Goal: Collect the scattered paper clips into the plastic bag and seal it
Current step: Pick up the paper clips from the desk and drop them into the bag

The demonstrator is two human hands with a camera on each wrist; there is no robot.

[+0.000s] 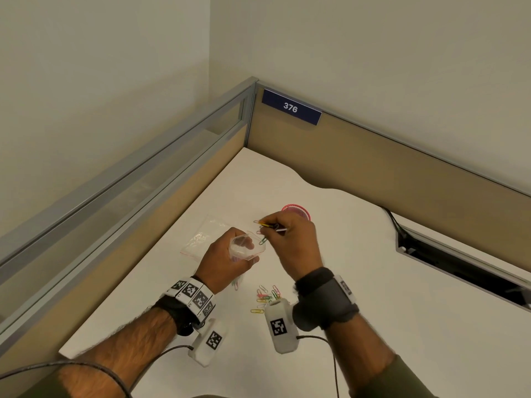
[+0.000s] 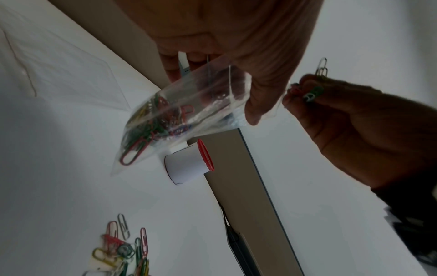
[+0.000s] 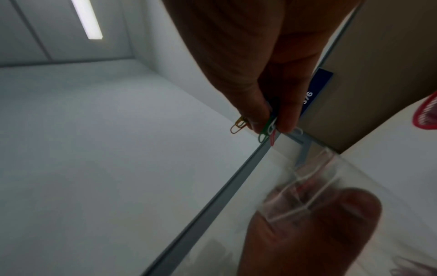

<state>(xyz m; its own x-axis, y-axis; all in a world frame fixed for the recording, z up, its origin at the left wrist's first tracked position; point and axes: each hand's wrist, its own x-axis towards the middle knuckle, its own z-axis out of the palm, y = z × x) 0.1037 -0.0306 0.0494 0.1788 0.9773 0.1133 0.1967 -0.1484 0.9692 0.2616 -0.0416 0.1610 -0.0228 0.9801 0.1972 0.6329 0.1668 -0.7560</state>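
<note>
Several paper clips (image 1: 265, 229) above bag (image 1: 247, 248)

Head view downward over desk (image 1: 373, 282); upward-tilted close wrist views sharing it.

Bag's (image 3: 314, 188) mouth blurred

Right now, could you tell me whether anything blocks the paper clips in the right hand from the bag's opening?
Nothing visible does: the left hand holds the clear plastic bag open, and the coloured paper clips sit just beside it.
</note>
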